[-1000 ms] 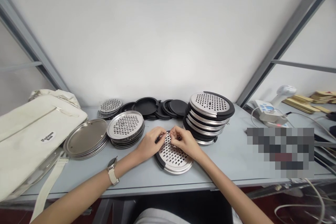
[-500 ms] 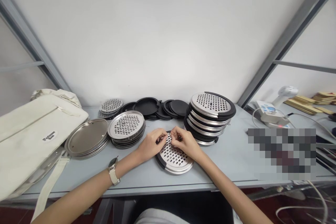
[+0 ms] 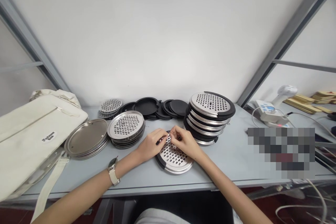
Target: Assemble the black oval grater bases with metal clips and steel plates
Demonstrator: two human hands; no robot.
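Observation:
A round perforated metal disc with a black rim piece lies on the table near its front edge. Over its upper left part is my left hand, its fingers pinched together. My right hand faces it, thumb and fingertips also pressed together. A tiny shiny piece shows between the two sets of fingertips, too small to name. Behind my right hand rises a tall stack of similar discs with black rims. To the left stand a stack of perforated discs and a stack of plain metal plates.
Black round parts and small perforated discs lie along the wall. A cream bag covers the left end, its strap hanging over the edge. At right are a white device, cables and wooden pieces; one area is pixelated.

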